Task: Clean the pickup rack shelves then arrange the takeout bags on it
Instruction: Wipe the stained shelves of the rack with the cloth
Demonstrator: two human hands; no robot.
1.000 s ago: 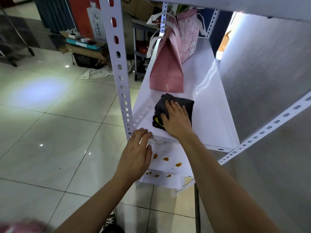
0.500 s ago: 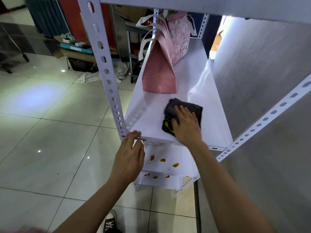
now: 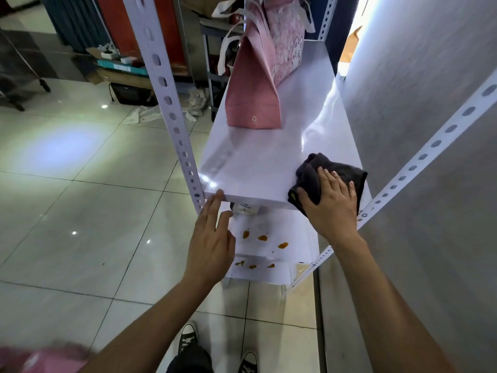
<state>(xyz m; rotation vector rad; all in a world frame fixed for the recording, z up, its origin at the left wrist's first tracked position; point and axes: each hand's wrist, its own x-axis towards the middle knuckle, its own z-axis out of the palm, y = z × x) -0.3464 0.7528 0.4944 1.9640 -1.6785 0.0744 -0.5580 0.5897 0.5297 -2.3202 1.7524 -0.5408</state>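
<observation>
A white rack shelf [image 3: 250, 168] runs away from me along the grey wall. My right hand [image 3: 329, 204] presses flat on a dark cloth [image 3: 337, 170] at the shelf's near right corner. My left hand [image 3: 212, 238] has straight fingers touching the shelf's front left edge by the perforated post [image 3: 172, 114]. Two pink takeout bags stand farther back: a plain one [image 3: 254, 90] and a cat-print one [image 3: 289, 47] behind it. The lower shelf [image 3: 293, 232] shows several orange-brown stains [image 3: 262, 238], and the shelf beneath it has more.
The grey wall [image 3: 419, 130] closes the right side, with a diagonal perforated brace [image 3: 419, 160] crossing it. Tiled floor [image 3: 80, 184] spreads left, with boxes and clutter [image 3: 121, 65] at the back. Something pink and blurred [image 3: 40, 359] sits at the lower left corner.
My right hand has slid the cloth from the middle of the shelf's front to its near right corner. My left hand stays at the front left edge.
</observation>
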